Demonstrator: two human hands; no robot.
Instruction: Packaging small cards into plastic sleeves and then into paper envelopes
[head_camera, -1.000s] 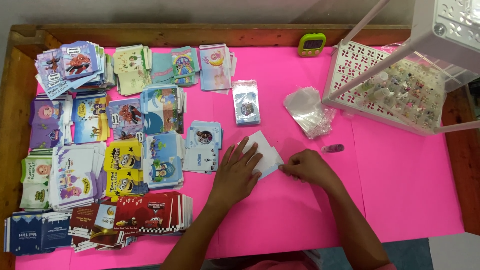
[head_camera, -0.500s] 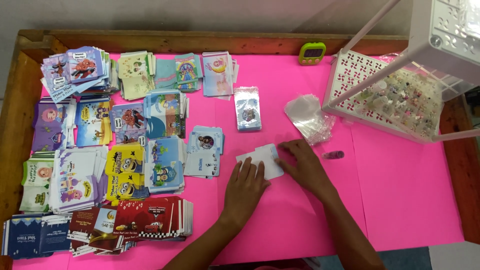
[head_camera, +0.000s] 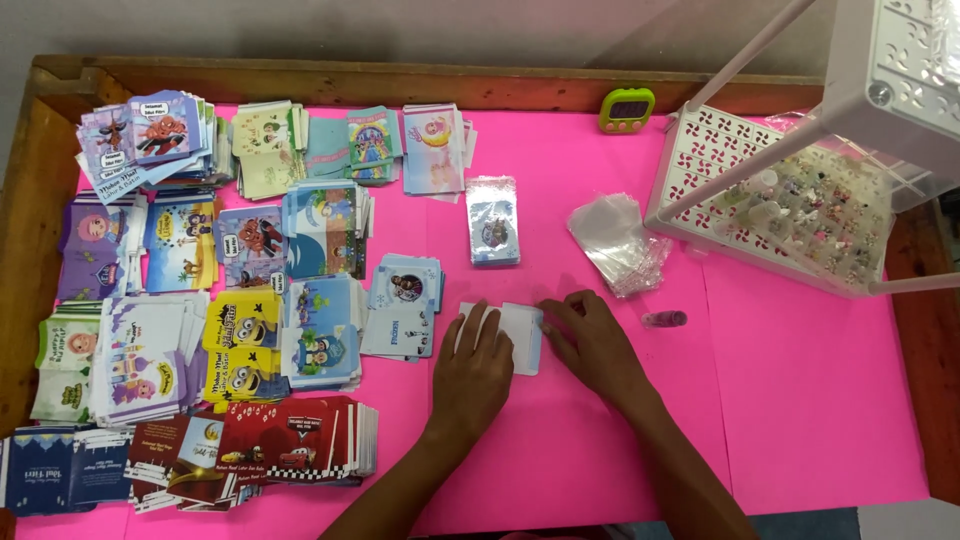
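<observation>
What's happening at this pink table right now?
A person presses both hands flat on a small white card lying on the pink table: the left hand covers its left part, the right hand its right edge. Stacks of printed cards fill the table's left side. Beyond the hands lie a bagged card pack, clear plastic sleeves and a white basket.

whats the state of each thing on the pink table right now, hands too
left hand: flat, pressing on the white card
right hand: fingers on the card's right edge
white card: lying flat, partly covered
clear sleeves: loose, crumpled pile
sleeved card pack: flat, untouched
card stacks: fanned piles at left
white rack: standing at right
</observation>
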